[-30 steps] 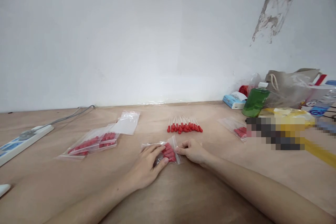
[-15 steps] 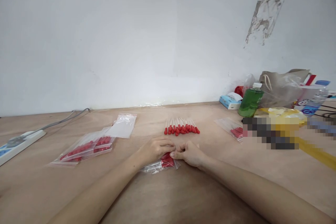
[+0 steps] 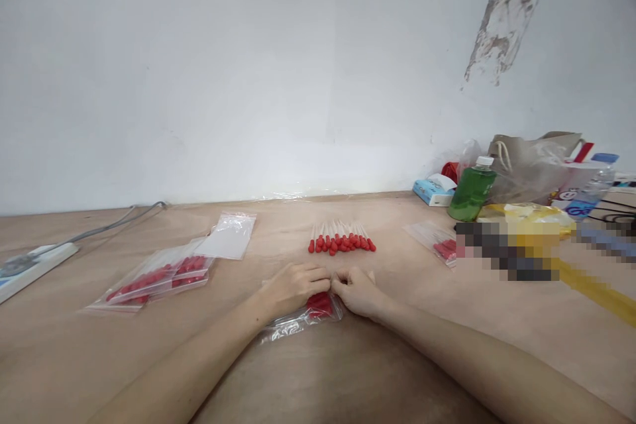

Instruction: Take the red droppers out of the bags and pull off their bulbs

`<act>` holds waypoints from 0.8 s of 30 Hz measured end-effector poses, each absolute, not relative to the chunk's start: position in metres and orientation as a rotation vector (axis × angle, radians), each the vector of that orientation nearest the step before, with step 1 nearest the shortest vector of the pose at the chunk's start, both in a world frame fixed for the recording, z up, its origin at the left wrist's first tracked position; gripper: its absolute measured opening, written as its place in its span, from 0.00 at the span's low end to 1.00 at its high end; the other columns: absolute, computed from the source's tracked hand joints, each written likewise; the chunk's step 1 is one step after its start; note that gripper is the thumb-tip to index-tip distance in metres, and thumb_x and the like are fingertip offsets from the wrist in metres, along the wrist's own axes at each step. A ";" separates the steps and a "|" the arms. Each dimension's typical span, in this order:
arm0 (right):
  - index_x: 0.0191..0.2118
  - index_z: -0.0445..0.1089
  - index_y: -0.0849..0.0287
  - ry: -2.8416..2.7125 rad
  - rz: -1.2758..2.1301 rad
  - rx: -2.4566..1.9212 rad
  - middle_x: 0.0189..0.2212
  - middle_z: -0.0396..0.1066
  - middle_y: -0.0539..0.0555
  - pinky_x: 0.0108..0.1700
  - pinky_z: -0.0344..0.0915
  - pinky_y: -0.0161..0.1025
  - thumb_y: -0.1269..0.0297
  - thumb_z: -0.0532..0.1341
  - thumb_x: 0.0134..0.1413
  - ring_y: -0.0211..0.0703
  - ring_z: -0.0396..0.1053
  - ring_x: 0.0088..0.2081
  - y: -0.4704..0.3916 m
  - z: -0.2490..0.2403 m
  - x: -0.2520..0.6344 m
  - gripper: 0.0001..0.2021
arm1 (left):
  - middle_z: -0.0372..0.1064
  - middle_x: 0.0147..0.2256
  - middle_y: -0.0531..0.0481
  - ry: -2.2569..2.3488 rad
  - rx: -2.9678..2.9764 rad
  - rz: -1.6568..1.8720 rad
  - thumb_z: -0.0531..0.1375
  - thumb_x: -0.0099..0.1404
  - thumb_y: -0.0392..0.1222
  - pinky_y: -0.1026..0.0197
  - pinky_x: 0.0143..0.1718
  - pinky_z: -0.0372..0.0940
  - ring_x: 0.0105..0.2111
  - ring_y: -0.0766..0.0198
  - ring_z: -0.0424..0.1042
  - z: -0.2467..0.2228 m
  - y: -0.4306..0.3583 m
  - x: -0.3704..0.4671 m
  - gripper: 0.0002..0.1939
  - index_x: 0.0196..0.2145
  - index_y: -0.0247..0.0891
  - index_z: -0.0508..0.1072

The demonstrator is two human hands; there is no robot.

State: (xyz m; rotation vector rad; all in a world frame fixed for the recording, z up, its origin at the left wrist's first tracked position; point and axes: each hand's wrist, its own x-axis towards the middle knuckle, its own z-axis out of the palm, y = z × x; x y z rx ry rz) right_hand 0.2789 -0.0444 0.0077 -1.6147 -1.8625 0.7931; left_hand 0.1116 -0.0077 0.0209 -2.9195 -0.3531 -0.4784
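A clear zip-lock bag (image 3: pixel 296 326) with red-tipped pieces inside lies on the wooden table under my hands. My left hand (image 3: pixel 297 288) rests over its left and upper part, fingers closed on the upper edge. At the bag's upper right corner, my right hand (image 3: pixel 358 291) pinches the edge with thumb and forefinger. The fingertips of both hands nearly meet, and they hide much of the bag. Just beyond them, a row of loose pale sticks with red tips (image 3: pixel 342 243) lies with the red ends toward me.
Filled zip-lock bags (image 3: pixel 149 278) overlap at left beside flat white-looking bags (image 3: pixel 229 236). A power strip (image 3: pixel 37 271) sits far left. Another filled bag (image 3: pixel 431 242) lies right, near a green bottle (image 3: pixel 472 192), a tissue box (image 3: pixel 432 192) and yellow plastic (image 3: pixel 541 220).
My right thumb has drawn up from the bag's front to its upper edge, beside my left fingertips. More of the bag's lower edge shows. The view has shifted slightly.
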 end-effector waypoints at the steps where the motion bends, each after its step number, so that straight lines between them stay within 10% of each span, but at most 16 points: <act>1: 0.17 0.62 0.60 -1.880 0.758 -1.627 0.16 0.60 0.44 0.39 0.52 0.38 0.64 0.50 0.47 0.34 0.57 0.24 -0.044 0.007 0.279 0.13 | 0.68 0.33 0.47 -0.343 -2.934 -0.470 0.44 0.66 0.33 0.63 0.38 0.64 0.36 0.65 0.68 0.022 -0.008 0.112 0.13 0.32 0.35 0.68; 12: 0.14 0.58 0.60 -1.861 0.603 -1.616 0.14 0.58 0.44 0.31 0.50 0.34 0.62 0.54 0.44 0.33 0.56 0.22 -0.042 0.002 0.287 0.13 | 0.61 0.50 0.47 -0.505 -2.916 -0.389 0.42 0.66 0.30 0.61 0.47 0.60 0.48 0.64 0.63 0.048 -0.008 0.093 0.15 0.44 0.37 0.64; 24: 0.32 0.74 0.55 -2.062 0.540 -1.267 0.17 0.63 0.45 0.28 0.51 0.32 0.73 0.53 0.45 0.33 0.57 0.22 -0.040 -0.008 0.292 0.13 | 0.64 0.47 0.48 -1.116 -3.011 -0.714 0.48 0.65 0.38 0.59 0.45 0.62 0.45 0.62 0.65 0.035 -0.042 0.091 0.19 0.54 0.44 0.55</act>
